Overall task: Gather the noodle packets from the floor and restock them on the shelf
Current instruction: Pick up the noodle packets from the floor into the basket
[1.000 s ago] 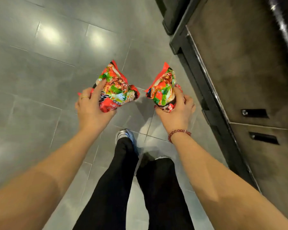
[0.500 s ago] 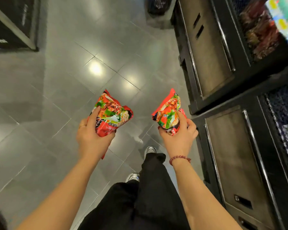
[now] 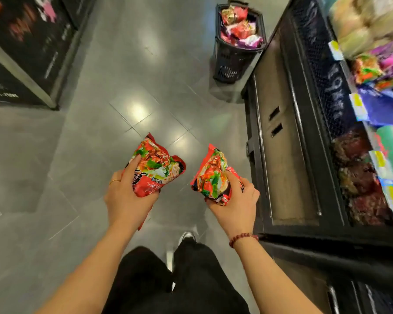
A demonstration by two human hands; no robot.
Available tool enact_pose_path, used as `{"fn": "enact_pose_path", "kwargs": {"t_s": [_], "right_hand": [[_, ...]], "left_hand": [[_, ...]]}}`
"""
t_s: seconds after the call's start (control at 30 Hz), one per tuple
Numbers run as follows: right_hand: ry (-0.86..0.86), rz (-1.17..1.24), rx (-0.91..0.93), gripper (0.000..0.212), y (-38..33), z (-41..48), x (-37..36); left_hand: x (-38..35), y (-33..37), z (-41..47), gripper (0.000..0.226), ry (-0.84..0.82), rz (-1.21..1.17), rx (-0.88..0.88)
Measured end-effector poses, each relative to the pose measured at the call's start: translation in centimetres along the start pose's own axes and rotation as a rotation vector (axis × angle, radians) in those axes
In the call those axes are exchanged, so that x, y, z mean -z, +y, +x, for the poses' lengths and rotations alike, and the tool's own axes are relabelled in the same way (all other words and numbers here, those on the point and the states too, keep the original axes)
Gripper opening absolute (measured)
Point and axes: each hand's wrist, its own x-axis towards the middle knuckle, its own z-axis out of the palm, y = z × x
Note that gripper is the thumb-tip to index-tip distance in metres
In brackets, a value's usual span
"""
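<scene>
Shop aisle, grey glossy floor (image 3: pixel 95 159) tiles, ceiling lights bouncing off them. Dark metal shelf (image 3: pixel 288 155) along right edge, mesh front, stocked with blurry bagged goods (image 3: pixel 372 66). Black display stand (image 3: pixel 30 51) in top left corner.

Black slotted plastic basket (image 3: pixel 234 62) on floor at far end of shelf, stuffed with crinkly packets (image 3: pixel 241 30), red and purple.

Fingers of left hand (image 3: pixel 127 200) curled round red noodle packet (image 3: pixel 159 166). Fingers of right hand (image 3: pixel 236 207) gripping second noodle packet (image 3: pixel 211 175), just beside shelf. Both up off floor, wrappers shiny and crumpled.
</scene>
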Motion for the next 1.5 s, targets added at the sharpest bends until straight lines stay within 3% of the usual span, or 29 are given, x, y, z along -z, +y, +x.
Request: {"fn": "enact_pose_path", "kwargs": {"t_s": [0.33, 0.6, 0.83, 1.17, 1.5], "right_hand": [[0.035, -0.01, 0.008, 0.081, -8.8, 20.9, -3.4], [0.106, 0.027, -0.111, 0.08, -17.3, 37.2, -5.8], [0.149, 0.028, -0.183, 0.081, -17.9, 52.0, -6.0], [0.09, 0.016, -0.145, 0.081, -19.1, 75.9, -3.8], [0.148, 0.008, -0.333, 0.081, -20.7, 93.7, -5.7]], "left_hand": [[-1.3, 4.5, 23.8, 0.088, -0.012, -0.009, -0.078], [-1.0, 10.5, 45.6, 0.089, -0.119, 0.027, -0.186], [-6.1, 16.8, 59.5, 0.089, -0.184, 0.037, -0.226], [-14.1, 27.8, 77.4, 0.089, -0.222, 0.046, -0.197], [-20.2, 36.4, 97.3, 0.09, -0.334, 0.096, -0.32]]}}
